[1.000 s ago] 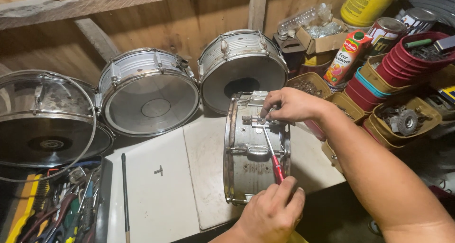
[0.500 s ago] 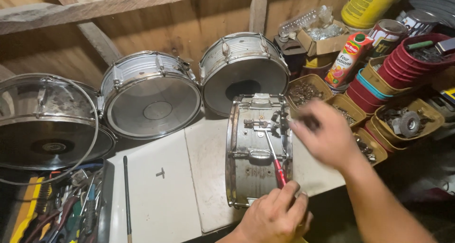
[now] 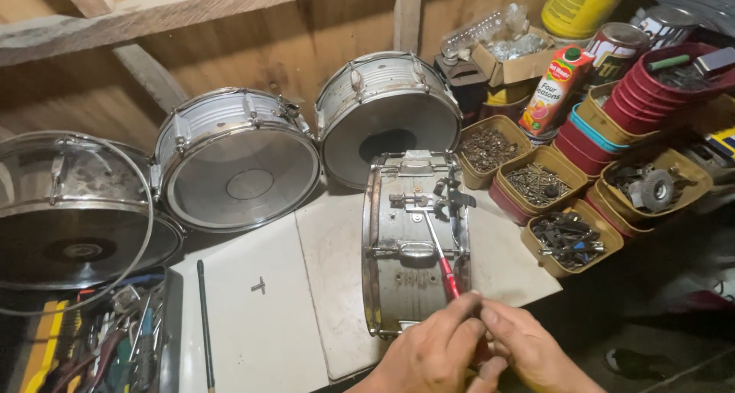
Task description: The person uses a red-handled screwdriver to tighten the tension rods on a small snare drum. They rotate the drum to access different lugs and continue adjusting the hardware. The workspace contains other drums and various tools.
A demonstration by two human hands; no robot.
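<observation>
A snare drum [image 3: 417, 243] lies on its side on the white table [image 3: 264, 335], strainer hardware facing up. The red-handled screwdriver [image 3: 439, 253] has its tip at that hardware, and both hands meet on the handle: left hand [image 3: 436, 355] and right hand [image 3: 528, 351], fingers closed around it. The work goes best with the shaft kept in line with the screw and steady downward pressure. Three more drums [image 3: 237, 159] lean behind; tubs of screws [image 3: 540, 182] crowd the right, close by the right arm.

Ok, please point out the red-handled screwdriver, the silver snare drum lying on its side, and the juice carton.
red-handled screwdriver [image 3: 449, 277], head view, red handle.
silver snare drum [image 3: 398, 274], head view, metal shell.
juice carton [image 3: 553, 92], head view, front face.
</observation>
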